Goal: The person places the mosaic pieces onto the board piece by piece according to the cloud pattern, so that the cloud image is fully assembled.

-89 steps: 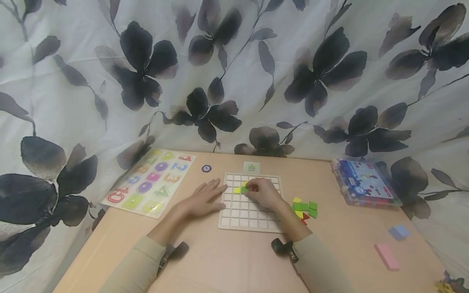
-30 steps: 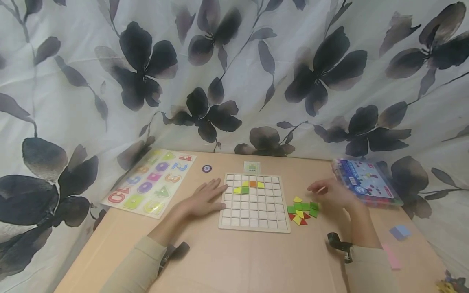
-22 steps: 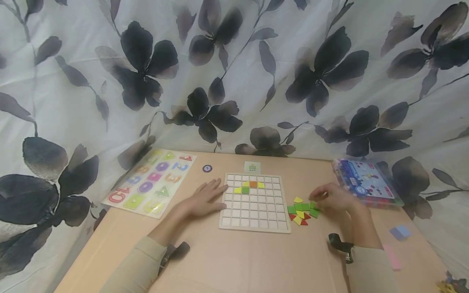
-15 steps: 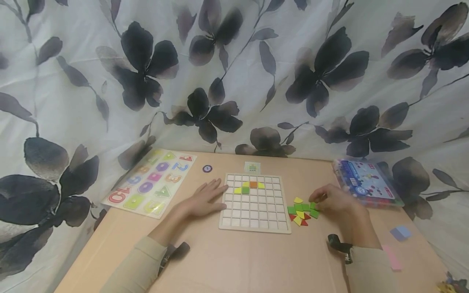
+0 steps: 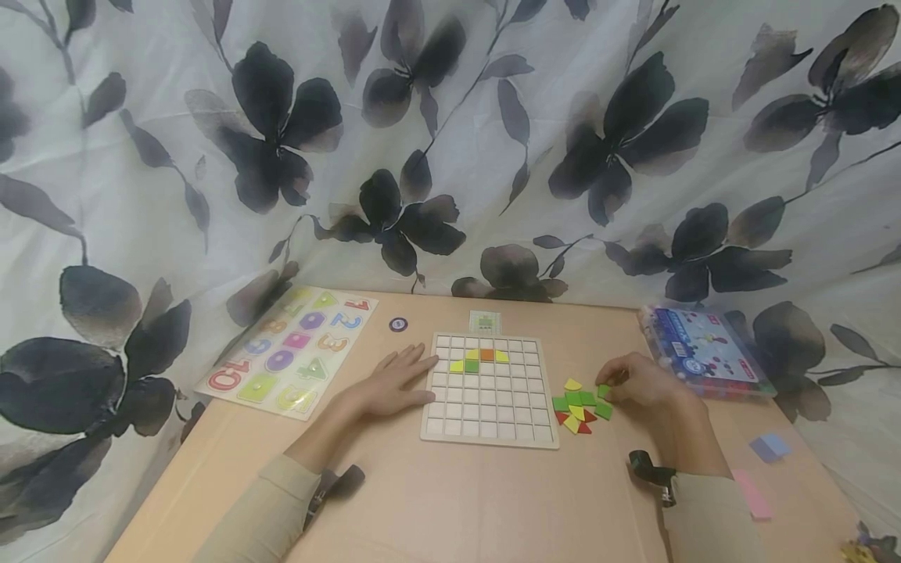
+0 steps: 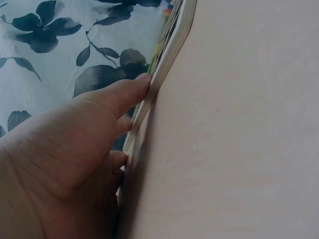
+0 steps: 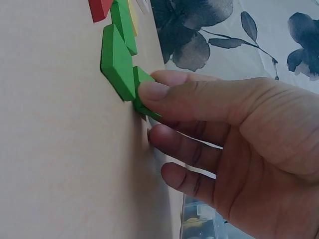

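Note:
In the head view a white grid board (image 5: 489, 408) lies on the table. Its upper rows bear a green square tile (image 5: 472, 366), an orange square tile (image 5: 487, 355) and three yellow pieces. My left hand (image 5: 389, 383) rests at the board's left edge, fingers spread; the left wrist view has its thumb on the board's edge (image 6: 172, 57). At the far right of a loose pile, my right hand (image 5: 644, 381) pinches a green square tile (image 7: 141, 75) between thumb and index finger, its other fingers loosely bent. Another green tile (image 7: 115, 64) lies right beside it.
The pile holds several green, yellow and red pieces (image 5: 575, 428). A small pattern card (image 5: 485, 321) lies behind the board, a round disc (image 5: 398, 324) and a number sheet (image 5: 288, 352) to the left. A plastic case (image 5: 707, 348), blue block (image 5: 770, 446) and pink block (image 5: 753, 495) are at right.
My right hand has gone from the board to the pile on the right, uncovering the tiles on the board. It has taken hold of a green tile, which has shifted slightly. The left hand has stayed.

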Demonstrator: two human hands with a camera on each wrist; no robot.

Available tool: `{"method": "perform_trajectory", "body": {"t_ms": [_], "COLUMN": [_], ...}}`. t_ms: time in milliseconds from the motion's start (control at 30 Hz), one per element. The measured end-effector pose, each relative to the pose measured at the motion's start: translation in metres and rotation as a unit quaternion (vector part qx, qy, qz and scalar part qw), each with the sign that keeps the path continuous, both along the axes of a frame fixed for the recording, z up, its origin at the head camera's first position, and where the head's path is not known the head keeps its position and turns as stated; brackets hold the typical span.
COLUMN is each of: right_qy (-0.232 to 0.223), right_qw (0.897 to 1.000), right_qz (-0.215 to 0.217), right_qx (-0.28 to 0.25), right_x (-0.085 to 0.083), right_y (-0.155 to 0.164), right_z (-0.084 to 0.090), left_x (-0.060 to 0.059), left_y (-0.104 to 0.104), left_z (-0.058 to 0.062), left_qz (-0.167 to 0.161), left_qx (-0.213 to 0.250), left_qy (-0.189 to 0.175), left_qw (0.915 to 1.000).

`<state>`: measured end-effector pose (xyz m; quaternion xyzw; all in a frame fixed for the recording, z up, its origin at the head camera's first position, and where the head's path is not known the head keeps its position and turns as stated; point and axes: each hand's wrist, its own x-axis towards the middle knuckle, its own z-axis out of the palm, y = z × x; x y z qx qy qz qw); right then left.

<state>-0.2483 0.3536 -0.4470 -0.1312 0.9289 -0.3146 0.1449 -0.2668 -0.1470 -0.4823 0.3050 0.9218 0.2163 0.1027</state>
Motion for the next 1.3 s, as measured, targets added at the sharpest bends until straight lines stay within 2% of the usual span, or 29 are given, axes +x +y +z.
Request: {"method": "perform_trajectory", "body": {"t_ms": [267, 333, 400, 467, 567, 667, 733, 800, 900, 1000, 1167, 1300], "right_qy": [0.036, 0.042, 0.040, 0.031, 0.010, 0.005, 0.024, 0.055, 0.117, 0.161, 0.179, 0.172], "right_qw": [0.999, 0.997, 0.994, 0.989, 0.975, 0.962, 0.957, 0.957, 0.959, 0.955, 0.944, 0.939], "right_qz": [-0.036, -0.054, -0.090, -0.133, -0.197, -0.227, -0.230, -0.221, -0.198, -0.171, -0.158, -0.161], "right_qx": [-0.010, -0.023, -0.040, -0.060, -0.102, -0.152, -0.173, -0.177, -0.166, -0.184, -0.228, -0.250], "right_x": [-0.002, -0.001, 0.001, 0.004, 0.007, 0.007, 0.004, 0.001, -0.003, -0.008, -0.012, -0.013], "right_y": [0.002, 0.000, -0.005, -0.014, -0.032, -0.049, -0.056, -0.062, -0.070, -0.076, -0.092, -0.112], "right_z": [-0.005, -0.005, -0.005, -0.003, 0.002, 0.006, 0.006, 0.007, 0.007, 0.007, 0.006, 0.007], "left_x": [0.000, 0.000, 0.000, -0.001, -0.001, -0.001, 0.000, -0.001, -0.002, -0.003, -0.001, 0.002], "left_y": [0.000, 0.000, 0.000, 0.000, 0.000, 0.000, 0.001, 0.001, 0.001, 0.001, 0.000, 0.001], "left_z": [0.001, 0.001, 0.000, 0.000, -0.001, 0.000, 0.001, 0.001, 0.001, 0.001, 0.001, 0.003], "left_qz": [0.001, 0.000, 0.000, 0.000, 0.000, 0.001, 0.000, 0.000, 0.000, 0.001, 0.003, 0.003], "left_qx": [0.003, 0.004, 0.004, 0.004, 0.005, 0.007, 0.007, 0.008, 0.006, 0.003, 0.001, 0.003], "left_qy": [-0.003, -0.004, -0.005, -0.006, -0.005, -0.006, -0.007, -0.006, -0.002, 0.000, -0.001, -0.006], "left_qw": [1.0000, 1.0000, 1.0000, 1.0000, 1.0000, 1.0000, 0.9999, 0.9999, 1.0000, 1.0000, 1.0000, 1.0000]}}
